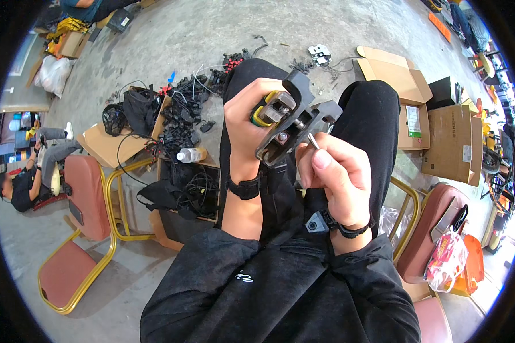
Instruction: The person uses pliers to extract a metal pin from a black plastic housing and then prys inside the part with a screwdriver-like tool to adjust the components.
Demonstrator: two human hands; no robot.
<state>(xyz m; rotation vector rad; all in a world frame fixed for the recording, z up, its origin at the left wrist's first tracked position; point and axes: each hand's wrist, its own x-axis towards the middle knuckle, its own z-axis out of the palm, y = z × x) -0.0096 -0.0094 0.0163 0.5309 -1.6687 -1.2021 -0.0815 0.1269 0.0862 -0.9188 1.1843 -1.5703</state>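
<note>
My left hand (pixel 249 115) grips a pair of pliers (pixel 279 107) with yellow and green handles, and a black bracket-like part (pixel 300 124) is held up beside the pliers' metal head. A round metal fastener shows in the part's recess. My right hand (pixel 339 171) pinches a thin metal rod (pixel 312 140) between thumb and fingers, close to the part's right edge. Whether the rod touches the part cannot be told. Both hands are above my lap, between my knees. A small grey device with a lens (pixel 316 224) is at my right wrist, next to a black band.
Left of my legs lie a heap of black cables and parts (pixel 184 111), a bottle (pixel 192 154) and an open box of cables (pixel 189 188). Cardboard boxes (pixel 448 141) stand at the right. Padded chairs (pixel 88 197) flank me. Another person (pixel 30 184) sits at far left.
</note>
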